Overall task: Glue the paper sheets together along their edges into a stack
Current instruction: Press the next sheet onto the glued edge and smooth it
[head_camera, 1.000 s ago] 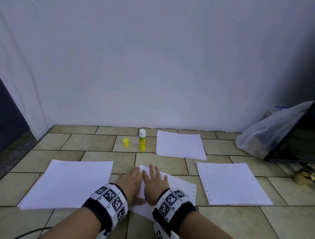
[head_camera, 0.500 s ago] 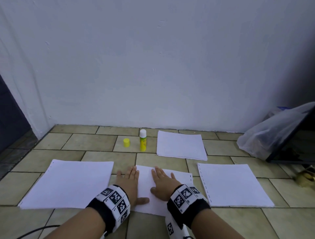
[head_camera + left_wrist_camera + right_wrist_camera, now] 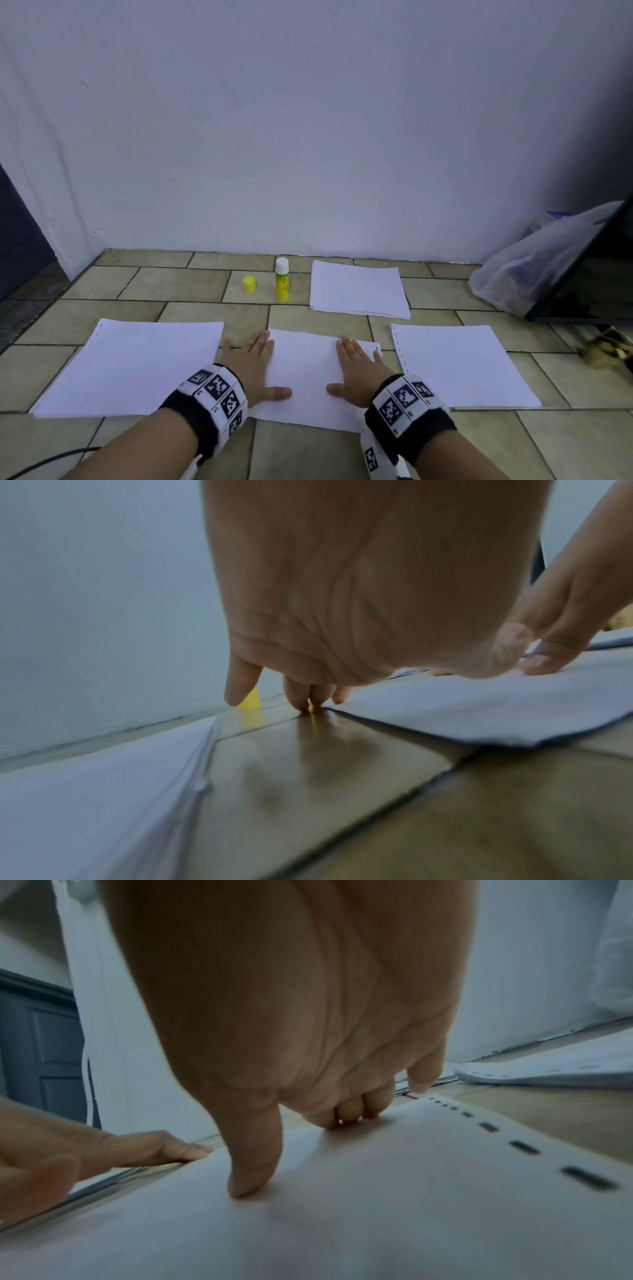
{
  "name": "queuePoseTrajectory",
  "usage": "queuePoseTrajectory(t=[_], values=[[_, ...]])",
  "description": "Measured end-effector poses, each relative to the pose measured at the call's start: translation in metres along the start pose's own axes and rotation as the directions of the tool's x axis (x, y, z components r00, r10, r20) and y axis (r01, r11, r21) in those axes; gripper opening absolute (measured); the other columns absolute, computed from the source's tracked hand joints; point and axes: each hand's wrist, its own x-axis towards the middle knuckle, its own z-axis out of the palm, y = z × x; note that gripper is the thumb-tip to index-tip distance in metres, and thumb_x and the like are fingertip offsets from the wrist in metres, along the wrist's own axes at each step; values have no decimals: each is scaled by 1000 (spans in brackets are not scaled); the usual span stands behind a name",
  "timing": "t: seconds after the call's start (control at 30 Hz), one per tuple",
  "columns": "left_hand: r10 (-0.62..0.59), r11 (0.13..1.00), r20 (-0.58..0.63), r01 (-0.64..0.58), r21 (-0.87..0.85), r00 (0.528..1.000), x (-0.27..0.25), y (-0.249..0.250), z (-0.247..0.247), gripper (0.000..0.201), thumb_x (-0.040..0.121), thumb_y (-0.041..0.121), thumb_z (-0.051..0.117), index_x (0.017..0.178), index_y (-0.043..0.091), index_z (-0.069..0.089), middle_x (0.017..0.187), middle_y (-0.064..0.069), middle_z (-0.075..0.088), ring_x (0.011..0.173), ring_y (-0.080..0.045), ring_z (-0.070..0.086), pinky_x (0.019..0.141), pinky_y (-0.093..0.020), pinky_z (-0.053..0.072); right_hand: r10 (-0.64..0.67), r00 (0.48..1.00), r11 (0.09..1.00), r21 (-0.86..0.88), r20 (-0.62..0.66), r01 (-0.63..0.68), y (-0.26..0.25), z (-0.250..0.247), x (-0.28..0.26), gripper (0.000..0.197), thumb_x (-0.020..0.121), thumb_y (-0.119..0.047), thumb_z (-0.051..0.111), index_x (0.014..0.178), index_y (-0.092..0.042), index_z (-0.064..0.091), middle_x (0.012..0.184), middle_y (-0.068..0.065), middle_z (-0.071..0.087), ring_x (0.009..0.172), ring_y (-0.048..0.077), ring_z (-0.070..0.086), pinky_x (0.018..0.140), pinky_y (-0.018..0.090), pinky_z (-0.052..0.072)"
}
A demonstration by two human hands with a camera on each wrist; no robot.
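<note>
A white paper sheet (image 3: 308,373) lies on the tiled floor between my hands. My left hand (image 3: 255,363) lies flat at its left edge, fingers straight, thumb on the paper. My right hand (image 3: 356,368) presses flat on its right part, near a row of punched slots (image 3: 524,1148). Other white paper piles lie at the left (image 3: 133,366), at the right (image 3: 459,363) and further back (image 3: 358,289). A yellow glue stick (image 3: 282,284) stands uncapped-looking with a white top, its yellow cap (image 3: 249,284) beside it.
A white wall runs behind the floor. A clear plastic bag (image 3: 534,263) and a dark slanted panel (image 3: 582,274) sit at the right. A dark door (image 3: 20,246) is at the left, and a black cable (image 3: 48,462) lies at the bottom left.
Both hands slid apart across the middle sheet: the left one to its left edge, the right one toward its right edge. The sheet now lies straighter and flatter.
</note>
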Motion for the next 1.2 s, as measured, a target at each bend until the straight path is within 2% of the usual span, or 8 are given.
queuePoseTrajectory(t=[0.13, 0.3, 0.43, 0.6, 0.7, 0.77, 0.87, 1.2], values=[[7, 999, -118, -12, -43, 993, -3, -1, -7, 92, 87, 73, 37, 151, 12, 13, 161, -6, -8, 149, -22, -4, 117, -52, 9, -37, 999, 999, -28, -9, 37, -7, -6, 1, 83, 98, -38, 45, 150, -7, -11, 159, 4, -17, 147, 17, -11, 119, 43, -2], [229, 968, -171, -243, -64, 958, -7, 12, -7, 75, 94, 49, 50, 152, 18, 14, 161, 0, 3, 148, -18, 8, 119, -41, 13, -71, 995, 995, -81, -65, 65, -18, -14, 7, 86, 92, -20, 56, 152, -13, -5, 158, 9, -18, 147, 22, -12, 118, 47, 2], [243, 969, -174, -245, 5, 954, -14, 11, -17, 56, 95, 52, 46, 138, 16, 40, 136, -6, 41, 123, -24, 42, 100, -37, 35, -42, 992, 996, -85, -121, 32, -25, -18, 9, 84, 91, -16, 56, 153, -17, 0, 159, 11, -11, 147, 24, -8, 117, 52, 8], [231, 972, -201, -235, 3, 952, -19, 8, -26, 34, 98, 40, 45, 122, 18, 55, 122, -4, 55, 111, -22, 52, 90, -33, 40, -84, 995, 996, -22, -59, 83, -41, -12, 6, 66, 96, -14, 42, 152, -13, 7, 160, 7, -3, 147, 23, 1, 116, 55, 12], [173, 981, -266, -189, -37, 948, -13, 10, -21, 43, 97, 40, 49, 131, 14, 46, 135, -6, 45, 123, -21, 43, 98, -31, 37, -144, 988, 990, -12, -48, 144, -48, -11, 8, 68, 97, -17, 43, 152, -13, 4, 160, 5, -8, 148, 19, -6, 117, 54, 8], [127, 986, -240, -148, -74, 963, -4, 10, -15, 73, 94, 50, 50, 148, 9, 23, 156, -8, 20, 144, -22, 19, 114, -36, 27, -168, 984, 986, -18, -51, 167, -52, -13, 11, 72, 97, -15, 45, 152, -11, -1, 160, 3, -10, 147, 16, -9, 118, 54, 5], [100, 993, -119, -107, -54, 988, 8, 13, -8, 96, 91, 64, 41, 153, 7, -5, 161, -7, -14, 148, -20, -12, 120, -46, 8, -198, 979, 979, -67, -44, 195, -59, -15, 15, 80, 96, -20, 50, 152, -9, -7, 160, 3, -13, 147, 15, -10, 118, 52, 0], [52, 998, -45, -50, 27, 998, 16, 16, -11, 99, 90, 71, 32, 152, 6, -10, 161, -9, -13, 149, -20, -10, 118, -51, 9, -98, 995, 993, 63, -31, 100, -17, -23, 15, 68, 95, -11, 32, 153, -16, -3, 160, -3, -11, 148, 13, 3, 117, 47, -8]])
